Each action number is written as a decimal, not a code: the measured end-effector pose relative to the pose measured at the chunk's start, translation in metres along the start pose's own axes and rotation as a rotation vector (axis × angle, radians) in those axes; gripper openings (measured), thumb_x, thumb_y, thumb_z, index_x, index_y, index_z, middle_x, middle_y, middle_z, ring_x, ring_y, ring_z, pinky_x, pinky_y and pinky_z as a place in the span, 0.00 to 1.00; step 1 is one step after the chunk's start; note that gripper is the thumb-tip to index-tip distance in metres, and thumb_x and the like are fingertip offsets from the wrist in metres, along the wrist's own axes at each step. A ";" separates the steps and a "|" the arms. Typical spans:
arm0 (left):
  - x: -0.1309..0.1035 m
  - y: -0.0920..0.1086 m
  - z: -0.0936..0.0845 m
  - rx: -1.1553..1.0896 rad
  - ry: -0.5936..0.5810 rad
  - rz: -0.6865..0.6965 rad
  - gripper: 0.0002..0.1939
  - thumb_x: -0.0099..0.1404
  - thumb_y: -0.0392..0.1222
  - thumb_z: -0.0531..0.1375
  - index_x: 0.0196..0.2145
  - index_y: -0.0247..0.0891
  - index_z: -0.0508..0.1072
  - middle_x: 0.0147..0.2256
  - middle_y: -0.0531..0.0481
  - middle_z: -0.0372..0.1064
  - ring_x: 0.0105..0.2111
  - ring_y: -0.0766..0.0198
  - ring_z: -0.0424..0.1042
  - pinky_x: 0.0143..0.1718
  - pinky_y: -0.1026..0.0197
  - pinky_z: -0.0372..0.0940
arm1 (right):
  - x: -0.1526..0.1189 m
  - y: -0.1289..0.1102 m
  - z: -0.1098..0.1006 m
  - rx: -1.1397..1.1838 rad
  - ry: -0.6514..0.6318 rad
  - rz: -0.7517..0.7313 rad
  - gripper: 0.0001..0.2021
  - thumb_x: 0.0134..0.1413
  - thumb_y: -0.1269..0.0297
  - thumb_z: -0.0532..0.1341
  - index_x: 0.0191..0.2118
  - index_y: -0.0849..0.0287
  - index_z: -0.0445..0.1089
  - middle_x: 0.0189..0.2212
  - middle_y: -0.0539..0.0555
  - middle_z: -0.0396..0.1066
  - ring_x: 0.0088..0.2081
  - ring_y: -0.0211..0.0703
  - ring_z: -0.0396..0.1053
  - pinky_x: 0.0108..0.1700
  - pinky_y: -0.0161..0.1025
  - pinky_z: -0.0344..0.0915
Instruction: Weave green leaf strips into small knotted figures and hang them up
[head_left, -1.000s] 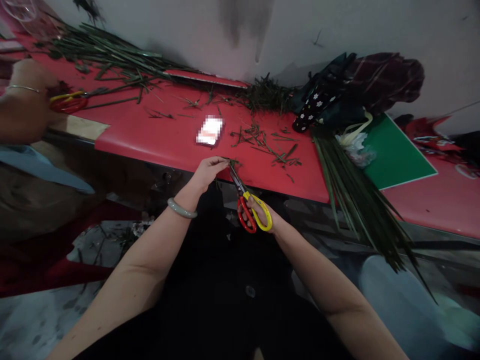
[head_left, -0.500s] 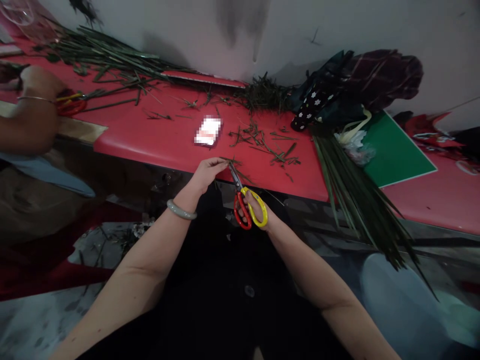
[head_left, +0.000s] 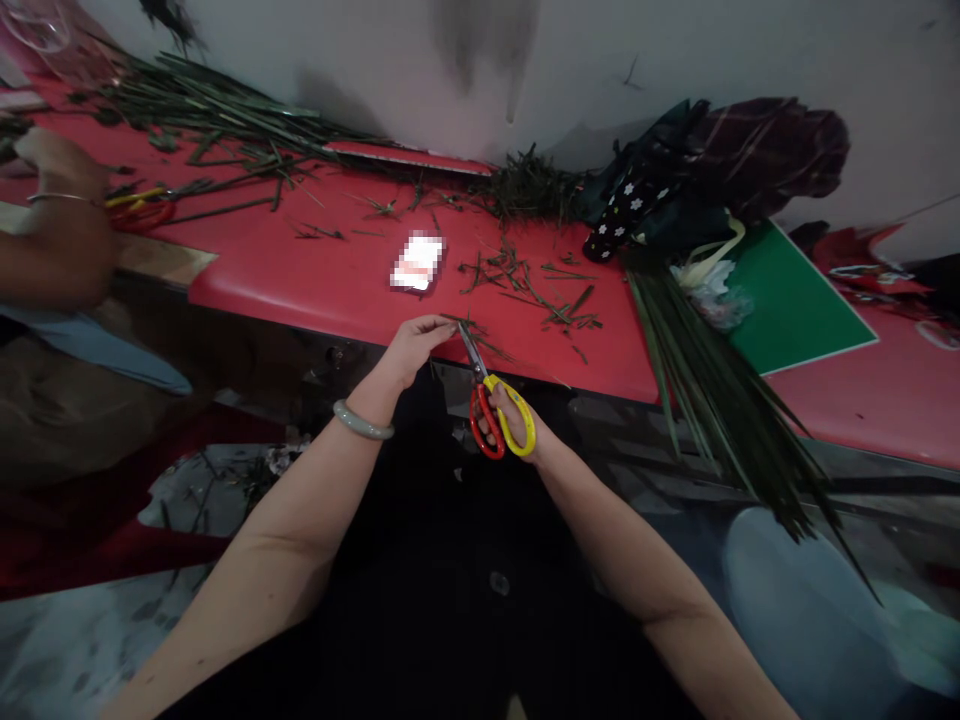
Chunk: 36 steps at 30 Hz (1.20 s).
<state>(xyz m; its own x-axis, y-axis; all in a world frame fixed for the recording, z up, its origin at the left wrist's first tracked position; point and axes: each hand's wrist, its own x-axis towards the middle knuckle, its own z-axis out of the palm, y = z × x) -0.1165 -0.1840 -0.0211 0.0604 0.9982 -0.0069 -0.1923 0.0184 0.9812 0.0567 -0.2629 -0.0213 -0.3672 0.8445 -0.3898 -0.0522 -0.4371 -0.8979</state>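
Note:
My left hand [head_left: 415, 347], with a pale bangle [head_left: 363, 421] on the wrist, is at the front edge of the red table. Its thumb and fingers pinch a thin green leaf strip [head_left: 480, 333], whose held end is hidden by the fingertips. My right hand [head_left: 517, 408] grips scissors [head_left: 487, 425] with one red and one yellow handle loop. The blade tips reach up to the strip beside my left fingertips; the blades look nearly closed. Short leaf cuttings [head_left: 514, 275] lie scattered just beyond both hands.
A lit phone [head_left: 418, 262] lies on the red table [head_left: 315, 280]. Long leaves [head_left: 720, 400] overhang the edge at right, near a green board [head_left: 806, 300] and dark cloth [head_left: 772, 155]. At left, a co-worker's hand [head_left: 56, 160] is near other scissors [head_left: 139, 208]. Stalks [head_left: 225, 110] line the wall.
My hands and scissors have hardly moved. A thin strip end right of the blades has swung up over the table edge. The co-worker's hand has shifted left, away from the other scissors.

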 end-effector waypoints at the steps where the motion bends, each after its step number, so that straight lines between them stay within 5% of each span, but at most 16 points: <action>1: 0.000 0.000 0.000 -0.006 0.006 -0.003 0.08 0.49 0.41 0.63 0.28 0.36 0.74 0.32 0.49 0.73 0.36 0.66 0.70 0.46 0.58 0.61 | 0.000 0.002 -0.002 0.000 -0.017 -0.013 0.27 0.41 0.37 0.54 0.35 0.58 0.60 0.20 0.46 0.62 0.15 0.28 0.58 0.15 0.27 0.56; 6: 0.001 0.000 -0.001 -0.029 0.017 -0.014 0.08 0.49 0.41 0.63 0.28 0.35 0.74 0.32 0.48 0.73 0.35 0.65 0.71 0.46 0.57 0.61 | -0.003 0.013 -0.013 -0.008 -0.090 -0.024 0.31 0.40 0.36 0.54 0.44 0.57 0.59 0.28 0.49 0.65 0.21 0.31 0.63 0.17 0.28 0.62; 13: 0.003 0.000 0.000 -0.018 0.033 -0.018 0.09 0.50 0.41 0.62 0.29 0.35 0.74 0.34 0.47 0.73 0.37 0.64 0.70 0.46 0.57 0.62 | -0.012 0.025 -0.005 -0.059 -0.095 -0.007 0.26 0.43 0.39 0.54 0.38 0.58 0.59 0.30 0.50 0.65 0.22 0.29 0.62 0.19 0.28 0.63; 21: 0.003 0.000 0.003 -0.018 0.034 -0.019 0.07 0.50 0.40 0.62 0.29 0.35 0.74 0.33 0.48 0.73 0.35 0.66 0.70 0.45 0.58 0.62 | -0.035 0.044 -0.008 -0.349 -0.151 0.011 0.27 0.45 0.44 0.56 0.48 0.55 0.55 0.32 0.49 0.61 0.22 0.27 0.59 0.19 0.27 0.60; 31: 0.006 0.000 0.011 0.009 0.040 -0.040 0.11 0.46 0.44 0.64 0.28 0.35 0.73 0.30 0.49 0.72 0.33 0.66 0.70 0.42 0.59 0.62 | -0.026 0.064 0.018 -0.299 -0.249 0.089 0.22 0.47 0.44 0.54 0.42 0.55 0.57 0.21 0.44 0.58 0.16 0.28 0.58 0.14 0.26 0.58; 36: 0.011 0.004 0.014 0.047 0.046 -0.048 0.09 0.48 0.42 0.63 0.28 0.36 0.74 0.27 0.50 0.71 0.29 0.68 0.68 0.37 0.61 0.62 | -0.022 0.055 0.026 -0.091 -0.085 0.040 0.22 0.43 0.43 0.57 0.36 0.56 0.57 0.24 0.45 0.62 0.16 0.26 0.57 0.14 0.26 0.58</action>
<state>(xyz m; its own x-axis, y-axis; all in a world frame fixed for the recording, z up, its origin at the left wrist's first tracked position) -0.1033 -0.1741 -0.0146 0.0228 0.9978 -0.0619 -0.1438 0.0645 0.9875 0.0377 -0.3131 -0.0569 -0.4450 0.7961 -0.4101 0.0471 -0.4365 -0.8985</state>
